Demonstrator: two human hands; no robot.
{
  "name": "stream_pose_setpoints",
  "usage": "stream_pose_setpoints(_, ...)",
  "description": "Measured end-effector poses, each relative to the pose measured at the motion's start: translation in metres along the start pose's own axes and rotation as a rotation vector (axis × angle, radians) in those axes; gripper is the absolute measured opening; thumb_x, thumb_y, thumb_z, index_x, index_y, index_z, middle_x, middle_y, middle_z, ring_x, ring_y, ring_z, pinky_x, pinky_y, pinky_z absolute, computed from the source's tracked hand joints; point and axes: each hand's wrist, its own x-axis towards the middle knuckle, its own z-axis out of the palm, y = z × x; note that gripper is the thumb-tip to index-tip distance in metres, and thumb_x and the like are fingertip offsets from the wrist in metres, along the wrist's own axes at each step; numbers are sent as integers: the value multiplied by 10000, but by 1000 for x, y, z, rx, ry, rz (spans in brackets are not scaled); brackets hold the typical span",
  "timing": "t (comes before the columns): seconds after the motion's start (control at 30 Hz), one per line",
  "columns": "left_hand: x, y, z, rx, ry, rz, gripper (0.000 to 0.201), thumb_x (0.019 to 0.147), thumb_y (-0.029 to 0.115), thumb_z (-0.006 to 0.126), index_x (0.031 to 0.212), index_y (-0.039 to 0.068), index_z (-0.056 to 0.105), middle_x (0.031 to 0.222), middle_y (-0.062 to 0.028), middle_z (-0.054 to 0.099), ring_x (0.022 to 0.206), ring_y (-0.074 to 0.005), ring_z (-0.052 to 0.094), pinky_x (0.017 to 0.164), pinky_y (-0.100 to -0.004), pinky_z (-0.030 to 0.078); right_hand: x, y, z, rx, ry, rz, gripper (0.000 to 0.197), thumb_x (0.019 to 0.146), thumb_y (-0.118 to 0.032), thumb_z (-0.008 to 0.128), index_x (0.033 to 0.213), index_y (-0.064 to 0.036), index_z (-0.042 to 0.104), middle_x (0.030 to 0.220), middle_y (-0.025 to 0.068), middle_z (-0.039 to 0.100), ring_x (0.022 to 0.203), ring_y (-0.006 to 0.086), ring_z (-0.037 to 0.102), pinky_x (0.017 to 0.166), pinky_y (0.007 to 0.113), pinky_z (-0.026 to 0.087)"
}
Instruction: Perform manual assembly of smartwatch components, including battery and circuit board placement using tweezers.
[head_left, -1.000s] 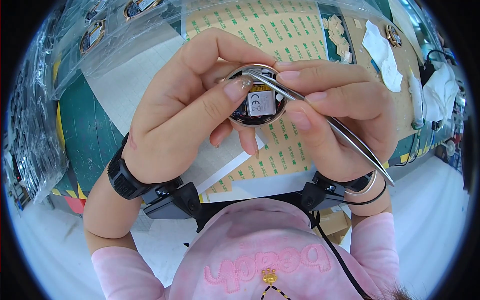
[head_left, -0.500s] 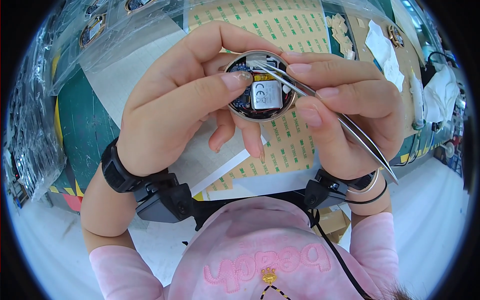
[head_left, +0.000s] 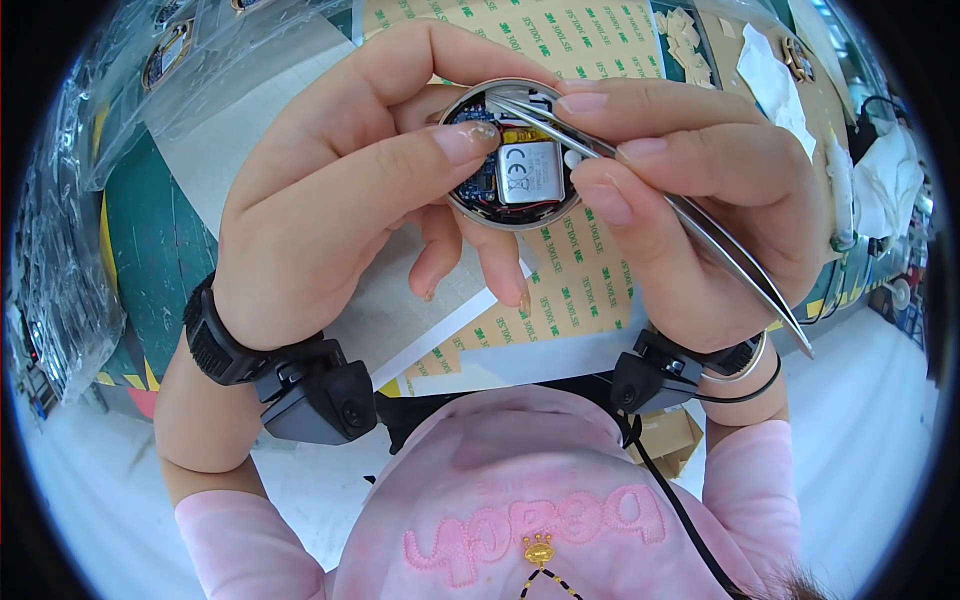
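Observation:
My left hand [head_left: 330, 190] grips a round metal watch case [head_left: 515, 224] by its rim, thumb pressed on the blue circuit board [head_left: 480, 180] inside. A silver battery [head_left: 531, 174] sits in the case, with a strip of yellow tape [head_left: 520, 135] along its upper edge. Between the thumb and fingers of my right hand [head_left: 700, 190] is a pair of metal tweezers [head_left: 715, 232]. Their tips reach into the upper part of the case, above the yellow tape. Whether the tips pinch anything, I cannot tell.
Beneath my hands lie a tan printed adhesive sheet [head_left: 560, 320] and a grey sheet [head_left: 215, 150] on a green mat [head_left: 150, 230]. Clear plastic packaging [head_left: 70, 300] piles up at the left. White tissue [head_left: 775, 85] and small tan pieces [head_left: 683, 45] lie at the far right.
Both hands and the watch case have shifted slightly away from me, the case also a little left. The tweezer tips have moved left and up inside the case.

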Motion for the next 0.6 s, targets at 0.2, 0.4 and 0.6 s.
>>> stream_pose_setpoints(0.2, -1, 1, 0, 17, 52, -32, 373, 913, 106, 362, 1241, -73, 367, 926, -159, 611, 576, -207, 657, 388, -178, 378, -1, 2, -1, 33, -5, -20, 219, 803, 69, 631, 954, 5, 485, 986, 251, 618, 953, 339, 632, 851, 409, 525)
stream_pose_setpoints(0.4, -2, -3, -8, -45, -16, 41, 370, 911, 92, 362, 1243, -71, 368, 965, -156, 607, 593, -207, 661, 393, -175, 376, 0, 3, -1, 67, -23, -30, 207, 808, 61, 627, 948, -1, 487, 978, 251, 616, 970, 375, 620, 865, 452, 514)
stream_pose_setpoints(0.6, -5, 1, -6, 83, 3, 1, 361, 914, 74, 367, 1245, -71, 368, 982, -157, 605, 630, -214, 669, 406, -172, 377, -1, 3, 0, 52, -9, -6, 205, 803, 63, 627, 940, -7, 492, 973, 243, 617, 982, 381, 615, 868, 454, 512)
